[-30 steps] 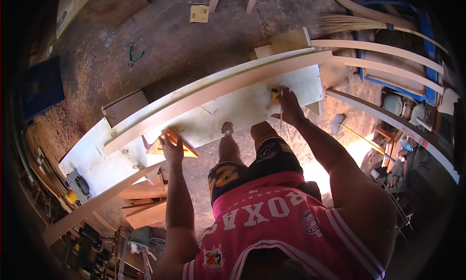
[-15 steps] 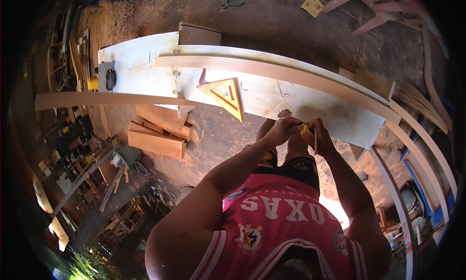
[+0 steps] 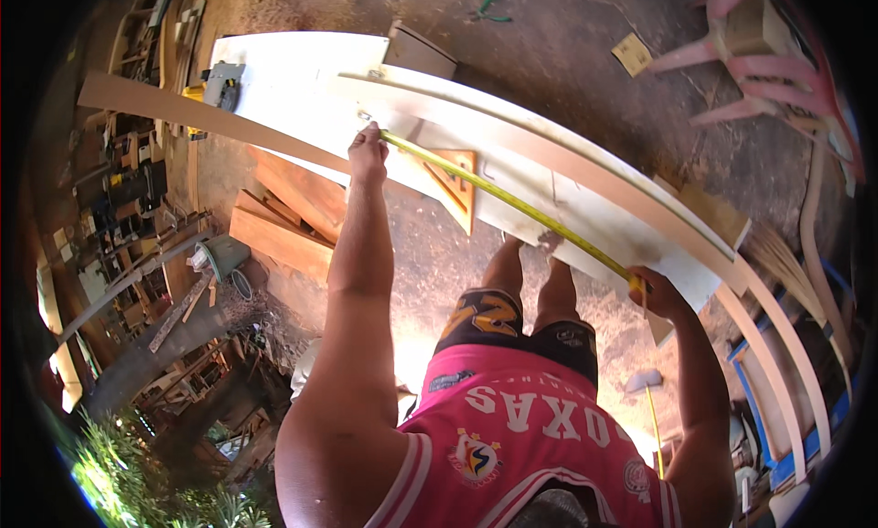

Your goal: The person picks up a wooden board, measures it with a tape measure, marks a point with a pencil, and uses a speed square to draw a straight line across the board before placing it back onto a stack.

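Note:
A yellow tape measure (image 3: 512, 201) is drawn out between my hands, its blade slanting across the white board (image 3: 594, 219). My left hand (image 3: 368, 155) pinches the blade's free end near the hinged joint of the board. The yellow case is gripped in my right hand (image 3: 662, 293) by the board's right end. A thin pale stick also shows at the right hand; its kind is too small to tell. Under the blade lies an orange speed square (image 3: 465, 185), partly covered. A long brown wooden strip (image 3: 585, 173) lies along the board's far side.
Another long strip (image 3: 210, 118) extends to the left, near a yellow and black power tool (image 3: 222, 86). Reddish wood pieces (image 3: 274, 231) lie on the floor. Green-handled pliers (image 3: 491, 8) and a pink chair (image 3: 773, 66) are beyond the board. More strips (image 3: 777, 372) stand at right.
My hands have moved apart from close together in front of me, the left far to the left and the right rightward. The tape blade has been pulled out between them.

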{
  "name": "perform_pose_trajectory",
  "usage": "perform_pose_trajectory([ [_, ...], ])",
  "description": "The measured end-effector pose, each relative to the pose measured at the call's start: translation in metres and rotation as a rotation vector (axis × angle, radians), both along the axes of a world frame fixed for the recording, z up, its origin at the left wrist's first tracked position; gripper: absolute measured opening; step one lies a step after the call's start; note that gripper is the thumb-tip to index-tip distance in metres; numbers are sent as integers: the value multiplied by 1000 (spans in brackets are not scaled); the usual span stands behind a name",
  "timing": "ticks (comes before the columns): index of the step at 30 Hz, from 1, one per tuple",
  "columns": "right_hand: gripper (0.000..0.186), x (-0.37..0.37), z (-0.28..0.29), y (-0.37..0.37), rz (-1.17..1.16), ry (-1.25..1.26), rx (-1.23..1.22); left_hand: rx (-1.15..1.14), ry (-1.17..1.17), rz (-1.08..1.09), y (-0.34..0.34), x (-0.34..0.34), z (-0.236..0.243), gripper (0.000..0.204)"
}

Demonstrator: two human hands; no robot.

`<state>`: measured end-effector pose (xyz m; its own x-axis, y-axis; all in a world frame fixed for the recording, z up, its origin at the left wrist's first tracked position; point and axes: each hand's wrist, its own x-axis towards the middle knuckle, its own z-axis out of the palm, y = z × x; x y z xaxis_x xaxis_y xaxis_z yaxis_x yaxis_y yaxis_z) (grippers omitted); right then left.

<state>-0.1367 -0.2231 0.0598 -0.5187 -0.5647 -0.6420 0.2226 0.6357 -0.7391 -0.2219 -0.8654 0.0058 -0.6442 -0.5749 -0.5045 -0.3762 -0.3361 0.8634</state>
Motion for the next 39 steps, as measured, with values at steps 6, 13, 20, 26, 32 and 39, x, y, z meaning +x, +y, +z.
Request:
perform_pose_trajectory([
  [6, 39, -62, 20, -68, -96, -67, 4, -163, -4, 294, -7, -57, -10, 49],
  [13, 38, -162, 22, -186, -59, -20, 34, -253, -54, 273, 8, -90, -28, 40],
  [20, 38, -189, 18, -210, -121, -88, -26, -296, -52, 188, -25, -97, -58, 31],
  [26, 36, -195, 18, -213, -103, -64, 45, -318, 21, 128, -30, -95, -64, 28],
  [32, 34, -202, 5, -204, -65, -98, 30, -290, -13, 93, -29, -98, -65, 27],
  [39, 32, -200, -1, -200, -85, -113, 40, -321, -20, 66, -35, -97, -71, 29],
])
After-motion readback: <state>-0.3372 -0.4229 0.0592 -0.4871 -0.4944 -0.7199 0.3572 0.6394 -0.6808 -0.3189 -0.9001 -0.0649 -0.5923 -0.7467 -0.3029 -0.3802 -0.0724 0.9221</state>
